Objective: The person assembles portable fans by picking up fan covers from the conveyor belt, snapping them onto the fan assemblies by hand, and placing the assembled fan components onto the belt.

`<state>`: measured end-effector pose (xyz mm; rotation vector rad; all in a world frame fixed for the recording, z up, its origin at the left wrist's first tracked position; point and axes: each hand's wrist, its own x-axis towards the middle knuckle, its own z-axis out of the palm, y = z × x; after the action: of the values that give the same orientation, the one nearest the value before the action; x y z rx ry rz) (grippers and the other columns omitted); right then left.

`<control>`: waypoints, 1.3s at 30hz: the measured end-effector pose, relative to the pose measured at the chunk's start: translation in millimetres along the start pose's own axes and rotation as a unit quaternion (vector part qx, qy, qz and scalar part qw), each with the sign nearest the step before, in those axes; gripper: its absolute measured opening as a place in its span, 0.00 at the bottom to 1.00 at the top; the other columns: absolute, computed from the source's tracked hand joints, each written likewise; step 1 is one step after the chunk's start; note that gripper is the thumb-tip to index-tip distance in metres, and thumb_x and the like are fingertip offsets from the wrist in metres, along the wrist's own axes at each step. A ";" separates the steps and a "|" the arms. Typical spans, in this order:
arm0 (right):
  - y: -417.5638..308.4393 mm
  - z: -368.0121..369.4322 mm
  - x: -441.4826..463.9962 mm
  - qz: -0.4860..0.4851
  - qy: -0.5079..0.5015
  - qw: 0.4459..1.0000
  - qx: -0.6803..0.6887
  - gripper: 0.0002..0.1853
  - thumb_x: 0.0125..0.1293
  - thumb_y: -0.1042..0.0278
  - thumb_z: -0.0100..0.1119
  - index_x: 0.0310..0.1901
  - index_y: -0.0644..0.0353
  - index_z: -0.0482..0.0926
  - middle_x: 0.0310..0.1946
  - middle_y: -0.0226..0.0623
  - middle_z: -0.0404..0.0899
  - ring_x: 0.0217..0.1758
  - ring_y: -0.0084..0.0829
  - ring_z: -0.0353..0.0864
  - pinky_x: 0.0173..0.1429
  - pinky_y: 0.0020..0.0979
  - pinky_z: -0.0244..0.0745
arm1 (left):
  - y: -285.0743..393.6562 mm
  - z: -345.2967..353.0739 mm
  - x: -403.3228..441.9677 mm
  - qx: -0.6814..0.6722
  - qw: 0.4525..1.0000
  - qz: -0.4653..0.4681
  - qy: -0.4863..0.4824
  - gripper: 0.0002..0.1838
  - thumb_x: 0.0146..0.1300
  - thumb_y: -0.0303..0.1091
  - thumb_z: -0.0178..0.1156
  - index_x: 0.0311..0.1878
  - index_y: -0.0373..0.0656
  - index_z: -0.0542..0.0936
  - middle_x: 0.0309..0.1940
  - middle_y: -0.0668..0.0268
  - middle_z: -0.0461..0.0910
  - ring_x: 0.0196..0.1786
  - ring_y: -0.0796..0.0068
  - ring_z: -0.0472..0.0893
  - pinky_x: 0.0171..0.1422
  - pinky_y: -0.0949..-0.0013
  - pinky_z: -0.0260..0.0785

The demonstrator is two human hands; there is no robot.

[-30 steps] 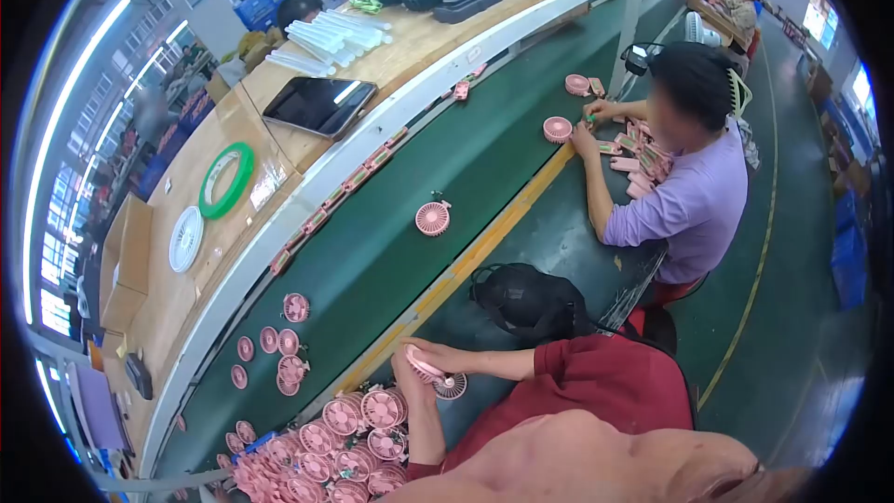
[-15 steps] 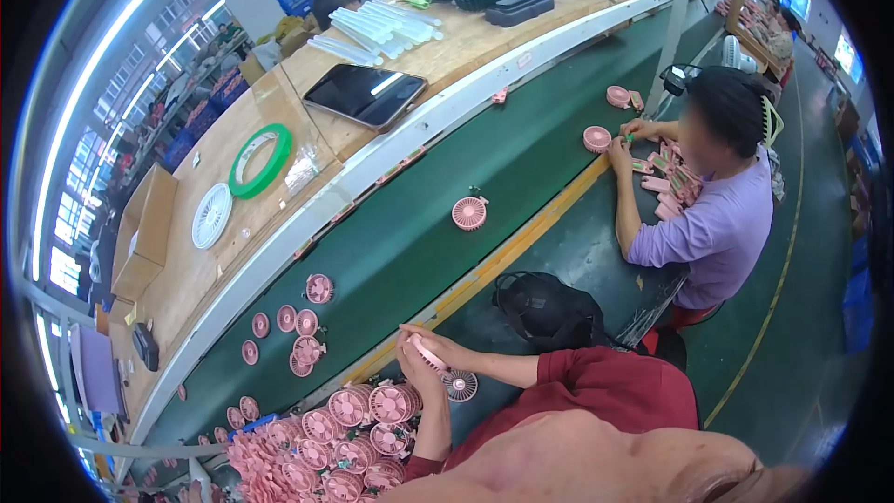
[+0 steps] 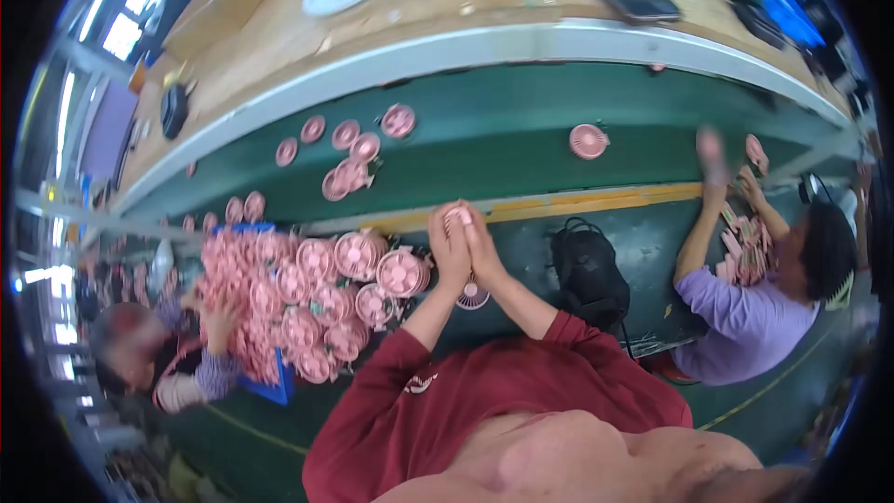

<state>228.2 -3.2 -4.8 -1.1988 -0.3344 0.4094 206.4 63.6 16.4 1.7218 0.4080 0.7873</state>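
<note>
Head view: a green conveyor belt (image 3: 494, 151) runs across the frame under the wooden bench (image 3: 270, 65), with a dark worktable (image 3: 533, 256) along its near side. At the right edge sits a person in a purple top (image 3: 754, 326); at lower left another person (image 3: 182, 384) reaches into a heap of pink parts (image 3: 244, 293). Stacked pink fans (image 3: 317, 261) spread from that heap towards the centre, and a black bag (image 3: 591, 275) lies right of the forearms.

In the middle, the left hand (image 3: 449, 251) and right hand (image 3: 481, 247) are closed palm to palm, fingers pointing up the frame, around a pink piece (image 3: 458, 212) that shows at the fingertips; its tilt is mostly hidden.

Directly below it, between the wrists, a round grille (image 3: 473, 296) is partly covered by the forearms. The nearest pink fan (image 3: 403, 272) lies face up just left of and below the hands, so the left one is clearly nearer; being round, it has no long axis.
</note>
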 end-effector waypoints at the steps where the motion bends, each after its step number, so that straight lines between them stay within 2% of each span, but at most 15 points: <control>1: 6.2 1.3 4.2 0.015 -0.006 1.000 0.022 0.28 0.77 0.50 0.40 0.69 0.61 0.60 0.64 0.43 0.67 0.68 0.33 0.65 0.71 0.32 0.59 | -5.3 -0.9 3.1 0.017 1.000 -0.001 0.006 0.13 0.74 0.33 0.45 0.50 0.37 0.76 0.45 0.60 0.78 0.50 0.70 0.76 0.57 0.68 0.67; 5: 22.7 -4.5 35.1 0.059 -0.028 0.998 0.008 0.29 0.76 0.48 0.41 0.69 0.60 0.61 0.63 0.43 0.68 0.67 0.34 0.67 0.70 0.32 0.60 | -34.5 1.5 22.7 0.062 0.998 -0.029 0.005 0.13 0.73 0.35 0.46 0.49 0.37 0.76 0.43 0.59 0.78 0.47 0.68 0.77 0.55 0.68 0.68; 6: 30.1 -10.2 47.2 0.090 -0.015 0.996 -0.015 0.30 0.74 0.46 0.45 0.67 0.62 0.63 0.62 0.44 0.70 0.66 0.35 0.68 0.69 0.33 0.61 | -49.0 2.8 32.1 0.039 0.997 -0.058 -0.017 0.15 0.72 0.39 0.47 0.49 0.37 0.75 0.46 0.53 0.76 0.52 0.57 0.75 0.58 0.58 0.65; 9: 45.4 -35.2 98.0 -0.087 0.070 0.973 -0.202 0.32 0.67 0.50 0.58 0.63 0.69 0.67 0.59 0.53 0.71 0.63 0.43 0.72 0.67 0.35 0.64 | -75.3 5.4 67.2 0.205 0.977 0.044 -0.044 0.22 0.71 0.45 0.50 0.58 0.37 0.70 0.59 0.47 0.70 0.63 0.46 0.66 0.67 0.51 0.57; 10: 9.1 -48.1 116.1 -0.010 -0.005 0.973 -0.232 0.36 0.61 0.53 0.64 0.64 0.69 0.66 0.58 0.57 0.71 0.61 0.50 0.72 0.65 0.41 0.66 | -88.7 6.3 80.8 0.235 0.970 0.042 -0.042 0.24 0.70 0.46 0.51 0.59 0.36 0.70 0.60 0.45 0.68 0.64 0.45 0.66 0.68 0.51 0.57; 11: 50.2 -66.0 129.6 -0.214 0.141 0.870 -0.422 0.35 0.56 0.56 0.68 0.61 0.66 0.68 0.56 0.56 0.72 0.61 0.54 0.69 0.63 0.47 0.66 | -100.7 6.0 96.6 0.266 0.962 0.040 -0.038 0.25 0.70 0.47 0.52 0.60 0.36 0.69 0.60 0.43 0.67 0.64 0.45 0.66 0.69 0.50 0.56; 12: 42.7 -71.2 129.5 -0.178 0.188 0.844 -0.469 0.35 0.54 0.59 0.69 0.61 0.64 0.68 0.58 0.55 0.70 0.63 0.56 0.67 0.65 0.50 0.63 | -109.4 6.1 115.2 0.281 0.959 0.016 -0.035 0.27 0.68 0.46 0.54 0.59 0.32 0.69 0.60 0.42 0.68 0.64 0.45 0.66 0.68 0.49 0.57; 16: 63.6 -82.0 116.8 -0.195 0.156 0.769 -0.589 0.34 0.53 0.67 0.68 0.63 0.61 0.67 0.66 0.59 0.60 0.69 0.58 0.59 0.72 0.52 0.54 | -159.4 -2.8 190.7 0.411 0.909 -0.041 -0.055 0.28 0.65 0.44 0.54 0.60 0.30 0.69 0.54 0.46 0.74 0.61 0.48 0.69 0.64 0.50 0.61; 18: 74.0 -70.3 96.9 -0.217 0.064 0.806 -0.547 0.33 0.56 0.66 0.65 0.65 0.58 0.66 0.69 0.57 0.57 0.71 0.58 0.57 0.73 0.54 0.51 | -196.0 -2.1 227.5 0.447 0.889 -0.063 -0.072 0.27 0.63 0.44 0.55 0.57 0.31 0.72 0.52 0.48 0.75 0.58 0.50 0.72 0.62 0.50 0.63; 20: 104.6 -68.4 71.5 -0.169 0.002 0.782 -0.600 0.28 0.60 0.63 0.61 0.63 0.56 0.70 0.68 0.54 0.60 0.71 0.55 0.58 0.73 0.58 0.49 | -201.2 2.5 248.5 0.448 0.889 -0.065 -0.065 0.24 0.62 0.43 0.55 0.53 0.32 0.76 0.53 0.49 0.75 0.57 0.53 0.73 0.61 0.53 0.65; 22: 110.6 -66.6 69.5 -0.162 -0.042 0.728 -0.664 0.23 0.63 0.61 0.58 0.59 0.56 0.73 0.68 0.51 0.62 0.71 0.52 0.59 0.74 0.59 0.47 | -274.8 19.4 273.9 0.514 0.855 0.064 0.009 0.20 0.61 0.40 0.54 0.51 0.36 0.78 0.53 0.52 0.76 0.57 0.58 0.73 0.59 0.58 0.67; 26: 106.9 -57.3 70.1 -0.167 -0.024 0.734 -0.658 0.20 0.65 0.62 0.56 0.57 0.55 0.75 0.66 0.49 0.64 0.70 0.51 0.60 0.74 0.58 0.47 | -328.6 29.4 297.9 0.549 0.835 0.034 0.008 0.17 0.59 0.36 0.55 0.50 0.41 0.77 0.51 0.55 0.77 0.54 0.60 0.75 0.56 0.62 0.70; 30: 103.0 -56.4 70.0 -0.162 -0.038 0.725 -0.668 0.20 0.65 0.63 0.55 0.58 0.54 0.74 0.66 0.48 0.64 0.71 0.51 0.60 0.74 0.58 0.47 | -313.8 30.3 272.4 0.427 0.901 -0.031 0.067 0.15 0.50 0.32 0.66 0.41 0.39 0.79 0.42 0.52 0.81 0.47 0.51 0.82 0.50 0.56 0.76; 32: 106.1 -56.8 70.1 -0.168 -0.032 0.724 -0.669 0.20 0.65 0.62 0.55 0.58 0.54 0.74 0.65 0.47 0.64 0.70 0.51 0.61 0.74 0.58 0.47 | -259.6 13.0 256.2 0.389 0.904 -0.168 -0.056 0.18 0.44 0.34 0.71 0.40 0.40 0.79 0.42 0.51 0.81 0.48 0.52 0.82 0.51 0.57 0.76; 39: 106.6 -57.4 67.6 -0.192 -0.033 0.713 -0.673 0.19 0.67 0.60 0.53 0.58 0.53 0.74 0.64 0.47 0.66 0.68 0.50 0.62 0.73 0.58 0.49 | -148.1 -44.0 232.1 0.444 0.889 -0.046 -0.105 0.14 0.50 0.29 0.64 0.43 0.42 0.79 0.45 0.57 0.78 0.50 0.55 0.78 0.51 0.56 0.75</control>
<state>300.2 14.2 -122.0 -2.4733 -1.0299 -0.2845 360.8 286.1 -49.7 2.5827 0.7696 0.3262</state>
